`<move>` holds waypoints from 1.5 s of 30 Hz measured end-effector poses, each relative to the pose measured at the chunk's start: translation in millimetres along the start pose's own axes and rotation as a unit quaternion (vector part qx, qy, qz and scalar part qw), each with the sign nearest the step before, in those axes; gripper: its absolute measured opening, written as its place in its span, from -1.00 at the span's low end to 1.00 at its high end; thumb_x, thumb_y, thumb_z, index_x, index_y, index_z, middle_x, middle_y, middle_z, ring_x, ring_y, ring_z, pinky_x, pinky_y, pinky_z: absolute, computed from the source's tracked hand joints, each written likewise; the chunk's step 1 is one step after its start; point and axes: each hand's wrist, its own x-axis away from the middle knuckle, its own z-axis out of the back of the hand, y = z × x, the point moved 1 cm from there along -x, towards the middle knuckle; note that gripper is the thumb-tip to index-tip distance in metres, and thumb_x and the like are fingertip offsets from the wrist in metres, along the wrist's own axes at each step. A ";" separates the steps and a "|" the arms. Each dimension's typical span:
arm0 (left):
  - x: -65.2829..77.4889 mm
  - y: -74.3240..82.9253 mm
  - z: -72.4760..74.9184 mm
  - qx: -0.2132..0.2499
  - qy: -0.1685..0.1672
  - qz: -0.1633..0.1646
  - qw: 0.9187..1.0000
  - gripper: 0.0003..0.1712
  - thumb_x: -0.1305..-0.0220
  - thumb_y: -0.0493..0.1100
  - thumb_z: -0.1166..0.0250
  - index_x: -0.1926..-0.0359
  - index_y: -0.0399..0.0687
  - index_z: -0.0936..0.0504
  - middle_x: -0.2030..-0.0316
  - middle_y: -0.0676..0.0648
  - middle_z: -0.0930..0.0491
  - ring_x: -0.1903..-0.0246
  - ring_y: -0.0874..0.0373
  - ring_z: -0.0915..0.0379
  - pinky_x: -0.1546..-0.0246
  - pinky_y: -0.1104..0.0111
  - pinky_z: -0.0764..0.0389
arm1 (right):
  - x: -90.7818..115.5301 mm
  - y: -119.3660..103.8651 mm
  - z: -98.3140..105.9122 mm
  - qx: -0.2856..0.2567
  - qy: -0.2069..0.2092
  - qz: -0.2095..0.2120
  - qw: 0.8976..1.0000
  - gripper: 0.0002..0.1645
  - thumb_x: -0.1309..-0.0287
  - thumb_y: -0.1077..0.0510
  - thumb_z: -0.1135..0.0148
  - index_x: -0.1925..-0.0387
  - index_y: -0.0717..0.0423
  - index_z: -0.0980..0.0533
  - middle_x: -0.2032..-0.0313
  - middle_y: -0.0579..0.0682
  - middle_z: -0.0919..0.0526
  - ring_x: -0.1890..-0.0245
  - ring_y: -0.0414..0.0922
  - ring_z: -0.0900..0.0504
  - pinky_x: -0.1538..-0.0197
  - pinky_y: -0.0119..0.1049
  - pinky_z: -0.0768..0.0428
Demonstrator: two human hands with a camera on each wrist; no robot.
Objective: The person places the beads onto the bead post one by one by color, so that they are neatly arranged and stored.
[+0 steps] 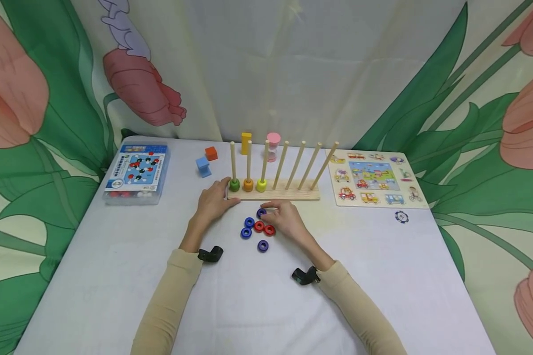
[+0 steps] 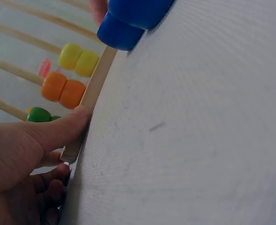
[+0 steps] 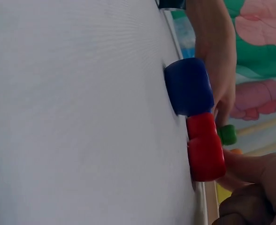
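A wooden peg stand (image 1: 275, 193) with a row of upright pegs carries green beads (image 1: 234, 185), orange beads (image 1: 247, 185) and yellow beads (image 1: 261, 185) on its three leftmost pegs. My left hand (image 1: 212, 201) grips the stand's left end, its thumb on the front edge in the left wrist view. In front of the stand my right hand (image 1: 286, 219) pinches a dark blue ring bead (image 1: 261, 213) between thumb and index finger; the right wrist view hides that bead. Near it lie two blue beads (image 1: 246, 232), two red beads (image 1: 269, 230) and another dark blue bead (image 1: 263, 246).
Behind the stand are a yellow block (image 1: 246, 143) and a pink sand timer (image 1: 273, 146). An orange block (image 1: 210, 153) and blue blocks (image 1: 203, 166) stand to its left, beside a plastic case (image 1: 135, 172). To the right lie a picture puzzle board (image 1: 375, 178) and a round chip (image 1: 401, 217).
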 end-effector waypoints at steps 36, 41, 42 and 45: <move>0.5 -0.7 -1.1 0.004 0.004 0.005 1.000 -0.09 -0.14 0.17 -0.34 -0.39 -0.14 -0.22 0.24 -0.12 -0.48 0.28 0.02 -0.37 0.10 0.07 -0.35 | 2.3 -71.1 56.4 -0.107 0.268 0.174 0.942 -0.57 -0.21 0.15 -0.26 -0.12 0.15 -0.53 0.86 -0.11 -0.15 0.86 -0.25 -0.04 0.77 -0.38 0.02; 0.2 0.4 0.0 0.004 0.005 0.008 1.000 -0.09 -0.14 0.17 -0.34 -0.39 -0.13 -0.21 0.22 -0.12 -0.47 0.27 0.01 -0.37 0.07 0.05 -0.34 | 29.1 -43.9 20.8 -0.162 0.099 0.058 0.980 -0.68 -0.18 0.21 -0.28 0.01 0.15 -0.60 0.84 -0.16 -0.13 0.82 -0.25 -0.05 0.74 -0.39 -0.02; -0.1 0.6 0.1 0.003 0.004 0.008 1.000 -0.09 -0.14 0.17 -0.34 -0.39 -0.13 -0.21 0.22 -0.12 -0.47 0.27 0.01 -0.37 0.07 0.05 -0.34 | 34.5 -39.7 15.4 -0.154 0.066 0.036 0.985 -0.70 -0.17 0.20 -0.29 0.03 0.13 -0.61 0.84 -0.17 -0.14 0.80 -0.25 -0.06 0.72 -0.39 -0.04; -0.9 2.1 0.8 0.002 -0.002 0.009 1.000 -0.08 -0.15 0.18 -0.33 -0.40 -0.12 -0.20 0.18 -0.14 -0.48 0.25 0.00 -0.37 0.06 0.05 -0.34 | 49.3 -25.9 3.3 -0.108 -0.009 -0.002 0.994 -0.72 -0.12 0.14 -0.35 0.10 0.04 -0.64 0.83 -0.20 -0.12 0.78 -0.27 -0.05 0.67 -0.41 -0.06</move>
